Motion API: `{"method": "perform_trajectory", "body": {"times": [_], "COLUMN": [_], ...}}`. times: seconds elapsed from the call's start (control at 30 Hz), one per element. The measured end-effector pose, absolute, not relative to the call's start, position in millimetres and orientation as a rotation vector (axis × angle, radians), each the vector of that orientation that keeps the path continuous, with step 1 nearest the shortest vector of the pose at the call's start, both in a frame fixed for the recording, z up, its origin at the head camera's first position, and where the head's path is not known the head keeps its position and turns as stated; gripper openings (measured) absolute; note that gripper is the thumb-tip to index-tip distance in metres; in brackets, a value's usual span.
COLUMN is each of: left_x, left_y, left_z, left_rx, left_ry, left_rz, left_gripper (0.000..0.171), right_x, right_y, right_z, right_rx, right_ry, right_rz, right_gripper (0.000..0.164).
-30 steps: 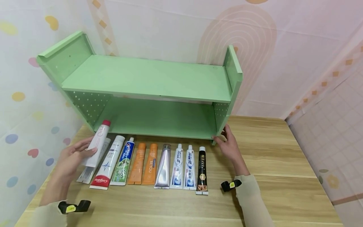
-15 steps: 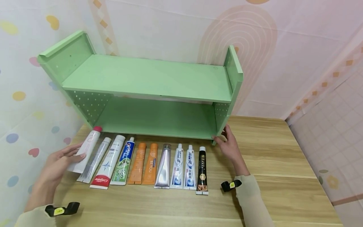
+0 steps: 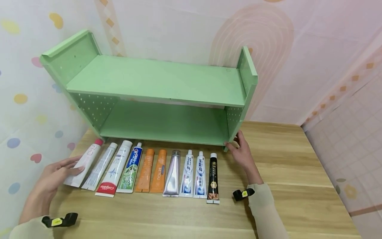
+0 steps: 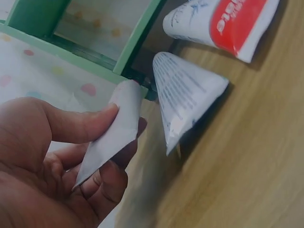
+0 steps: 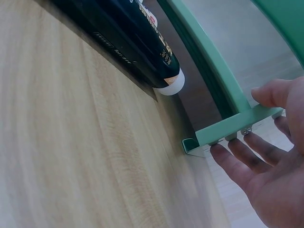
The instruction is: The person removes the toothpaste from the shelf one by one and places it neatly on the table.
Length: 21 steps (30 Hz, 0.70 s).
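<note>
My left hand pinches a white toothpaste tube with a red cap at the left end of a row of tubes. In the left wrist view, the thumb lies on the face of the tube and fingers are behind it; the flat end points toward the palm. My right hand grips the lower right corner of a green two-tier shelf, thumb on the front edge and fingertips on the outer side. Beside the held tube lie a silvery-white tube and a red-and-white Colgate tube.
Farther right in the row are a blue-green Crest tube, two orange tubes, a silver tube, two white-blue tubes and a black tube. The wooden table extends right, and patterned cloth walls stand behind.
My left hand has carried the red-capped tube left and down, from over the silvery-white tube to beside it. The right hand stays on the shelf corner.
</note>
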<state>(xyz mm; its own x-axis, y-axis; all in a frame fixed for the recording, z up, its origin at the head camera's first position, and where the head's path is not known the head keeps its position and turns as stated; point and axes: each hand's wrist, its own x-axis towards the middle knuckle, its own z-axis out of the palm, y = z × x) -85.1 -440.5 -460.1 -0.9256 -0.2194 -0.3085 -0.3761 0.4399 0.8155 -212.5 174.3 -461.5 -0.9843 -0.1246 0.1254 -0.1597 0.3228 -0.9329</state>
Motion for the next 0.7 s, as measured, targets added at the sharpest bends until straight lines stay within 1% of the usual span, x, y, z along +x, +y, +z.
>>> {"method": "perform_trajectory", "body": {"times": [0.33,0.57,0.7], "left_x": [-87.4,-86.6,-88.2], "left_y": [-442.2,-434.9,-430.8], "left_z": [-456.3,-452.6,-447.9], "left_rx": [-0.526,-0.435,-0.450], "left_ry": [2.540,2.712,2.756], "left_rz": [1.348,1.068,0.922], "left_gripper": [0.076,0.075,0.075], "right_x": [-213.7,-214.4,-213.0], "right_y": [173.2,172.8,174.3], "right_z": [-461.5,-461.6,-461.6], "right_rx": [0.278,0.288,0.293], "right_ry": [-2.536,-2.529,-2.521], "right_rz": [1.781,1.790,1.793], "right_gripper": [0.069,0.067,0.066]}}
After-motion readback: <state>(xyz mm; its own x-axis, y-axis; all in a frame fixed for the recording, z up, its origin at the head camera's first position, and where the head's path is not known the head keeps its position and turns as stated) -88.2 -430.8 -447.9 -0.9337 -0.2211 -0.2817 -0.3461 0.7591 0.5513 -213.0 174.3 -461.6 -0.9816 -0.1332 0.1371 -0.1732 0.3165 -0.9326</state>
